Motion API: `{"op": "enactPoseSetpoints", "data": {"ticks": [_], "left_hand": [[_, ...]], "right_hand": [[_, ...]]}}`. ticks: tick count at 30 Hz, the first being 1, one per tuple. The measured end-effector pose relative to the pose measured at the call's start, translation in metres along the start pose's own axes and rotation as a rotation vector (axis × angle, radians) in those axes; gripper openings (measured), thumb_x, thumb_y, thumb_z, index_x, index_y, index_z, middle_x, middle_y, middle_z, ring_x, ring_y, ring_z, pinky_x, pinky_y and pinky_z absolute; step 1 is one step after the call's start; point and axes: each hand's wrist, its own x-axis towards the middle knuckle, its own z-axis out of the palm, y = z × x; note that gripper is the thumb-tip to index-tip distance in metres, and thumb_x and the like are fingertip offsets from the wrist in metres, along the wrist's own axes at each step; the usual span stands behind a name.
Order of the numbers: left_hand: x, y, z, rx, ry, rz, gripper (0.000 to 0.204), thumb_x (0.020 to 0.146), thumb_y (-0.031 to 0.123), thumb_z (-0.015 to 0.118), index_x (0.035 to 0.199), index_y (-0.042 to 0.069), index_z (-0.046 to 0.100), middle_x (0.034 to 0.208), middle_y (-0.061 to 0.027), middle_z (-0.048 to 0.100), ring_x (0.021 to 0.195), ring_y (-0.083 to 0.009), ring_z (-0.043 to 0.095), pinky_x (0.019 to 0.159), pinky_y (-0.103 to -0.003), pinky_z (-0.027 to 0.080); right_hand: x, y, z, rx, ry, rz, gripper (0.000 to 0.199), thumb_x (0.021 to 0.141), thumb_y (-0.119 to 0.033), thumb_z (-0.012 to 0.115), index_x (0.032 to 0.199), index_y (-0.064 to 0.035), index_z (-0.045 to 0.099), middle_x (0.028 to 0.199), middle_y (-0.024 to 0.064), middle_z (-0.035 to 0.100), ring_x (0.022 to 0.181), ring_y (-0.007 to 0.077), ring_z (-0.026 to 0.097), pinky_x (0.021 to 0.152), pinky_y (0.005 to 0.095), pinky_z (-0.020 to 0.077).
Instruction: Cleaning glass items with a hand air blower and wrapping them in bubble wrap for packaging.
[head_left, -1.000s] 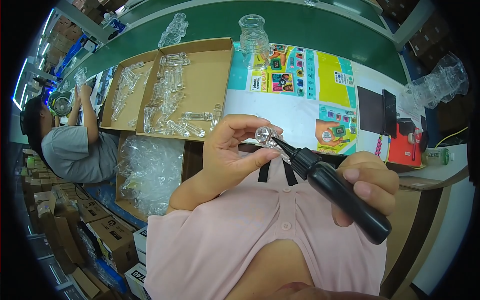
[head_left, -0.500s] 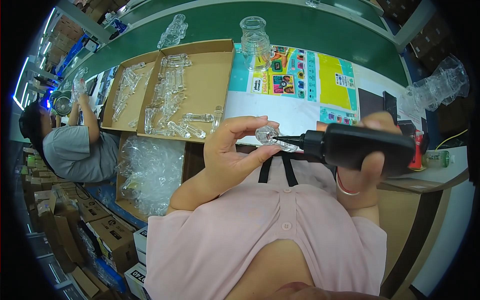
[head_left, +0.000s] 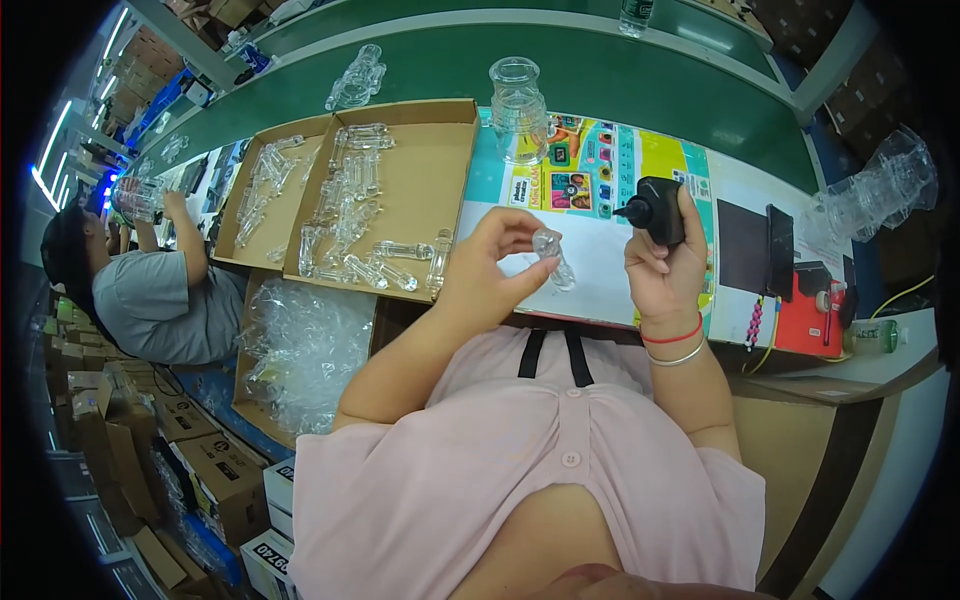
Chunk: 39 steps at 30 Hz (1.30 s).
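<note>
One left hand is pinching one clear plastic piece over the white sheet, while one right hand, gripping one black tool, is now holding it upright, withdrawn from the piece.

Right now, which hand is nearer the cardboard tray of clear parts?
Left. The left hand is just right of the tray; the right hand is farther right, holding the black tool.

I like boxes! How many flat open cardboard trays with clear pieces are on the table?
2. One cardboard tray lies left of the left hand; the other tray lies beside it, farther left. More may be hidden.
</note>
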Motion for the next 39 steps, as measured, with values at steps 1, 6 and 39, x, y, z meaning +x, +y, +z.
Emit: {"op": "enactPoseSetpoints", "data": {"ticks": [1, 6, 39], "left_hand": [[0.007, -0.006, -0.003, 0.086, -0.051, -0.093, 0.032, 0.074, -0.003, 0.063, 0.101, 0.001, 0.046, 0.099, -0.014, 0.059, 0.087, -0.0192, 0.061, 0.079, -0.03, 0.048], [0.052, -0.036, -0.024, 0.519, -0.061, -0.11, 0.033, 0.071, 0.005, 0.065, 0.101, 0.001, 0.053, 0.093, -0.0144, 0.058, 0.081, -0.0225, 0.062, 0.074, -0.031, 0.05], [0.001, 0.008, -0.093, 0.79, 0.044, -0.175, 0.033, 0.07, 0.014, 0.072, 0.096, 0.003, 0.055, 0.083, -0.0098, 0.061, 0.075, -0.0212, 0.06, 0.067, -0.03, 0.046]], "right_hand": [[0.003, -0.001, -0.002, 0.065, -0.016, 0.015, 0.019, 0.087, -0.02, 0.053, 0.089, -0.0017, 0.053, 0.073, 0.0129, 0.058, 0.039, 0.0064, 0.037, 0.029, 0.0132, 0.0288], [0.008, -0.009, -0.009, 0.167, -0.104, 0.02, 0.021, 0.088, -0.019, 0.052, 0.086, 0.0022, 0.051, 0.073, 0.0127, 0.054, 0.042, 0.0072, 0.036, 0.03, 0.0123, 0.0285], [0.011, -0.007, -0.019, 0.1, 0.008, 0.064, 0.021, 0.088, -0.021, 0.052, 0.084, -0.0005, 0.051, 0.066, 0.0103, 0.05, 0.041, 0.007, 0.033, 0.03, 0.0129, 0.0271]]}}
